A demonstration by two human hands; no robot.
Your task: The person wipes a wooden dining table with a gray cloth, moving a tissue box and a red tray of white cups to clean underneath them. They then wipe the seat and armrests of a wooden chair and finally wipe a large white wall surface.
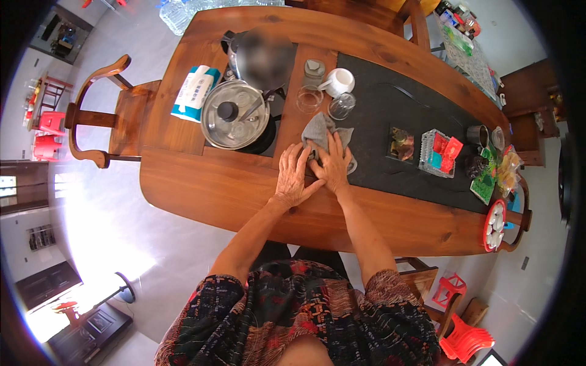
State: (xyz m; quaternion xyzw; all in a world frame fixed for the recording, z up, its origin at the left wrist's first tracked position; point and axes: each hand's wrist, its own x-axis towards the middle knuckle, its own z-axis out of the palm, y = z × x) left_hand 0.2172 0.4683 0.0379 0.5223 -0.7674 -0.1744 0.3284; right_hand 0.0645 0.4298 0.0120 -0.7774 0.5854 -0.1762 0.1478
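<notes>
My left hand (294,178) lies on the wooden table (232,198) with its fingers stretched out, the fingertips close to a grey cloth (315,130). My right hand (332,168) holds that crumpled cloth down where the wood meets the black inlay. Bits of cloth stick out beyond and beside its fingers. The thumbs of both hands are near each other. Just past the cloth stand a white mug (339,82), a clear glass (341,106), another clear glass (309,99) and a small square-topped clear container (314,70).
Left of my hands sits a lidded pot (227,131), with a kettle (229,46) behind it and a tissue pack (194,94) beside it. Rightward are a crystal-like dish (428,163) with red packets and a red tray (488,235) of white cups. A wooden chair (131,119) stands at left.
</notes>
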